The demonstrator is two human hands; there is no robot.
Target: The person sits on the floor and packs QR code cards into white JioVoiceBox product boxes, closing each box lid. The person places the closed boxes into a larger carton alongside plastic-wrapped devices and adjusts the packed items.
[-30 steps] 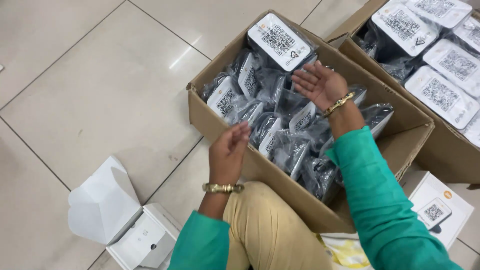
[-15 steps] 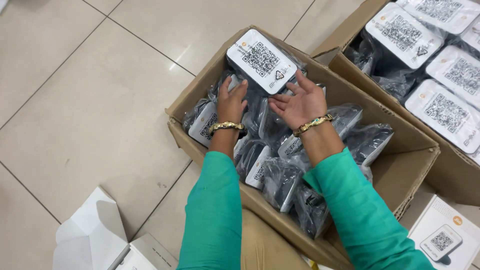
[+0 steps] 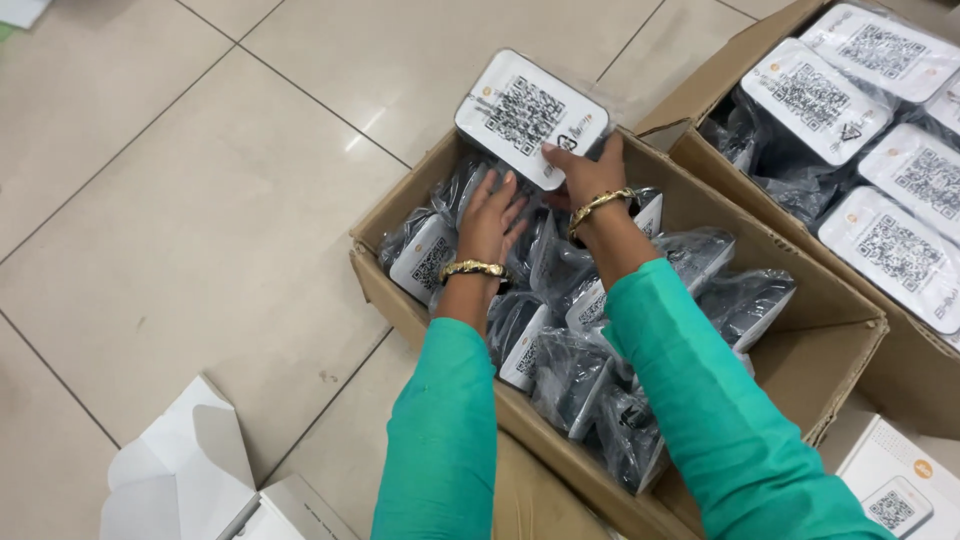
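A brown cardboard box (image 3: 800,350) sits open on a floor of pale glossy tiles (image 3: 200,200), packed with devices sealed in dark plastic bags (image 3: 590,390), their white code-printed faces showing here and there. At the box's far rim, the right hand (image 3: 590,175) closes its fingers on the lower edge of a white rectangular device in a clear bag (image 3: 530,115), holding it tilted above the corner. The left hand (image 3: 492,215), fingers spread and flat, rests on the bagged devices inside the box, just beside the right. Both wrists wear gold bangles under teal sleeves. Right of the box, a second carton (image 3: 700,120) holds more white-faced devices. Near the box's front left, an open white carton (image 3: 180,480) lies on the tiles.
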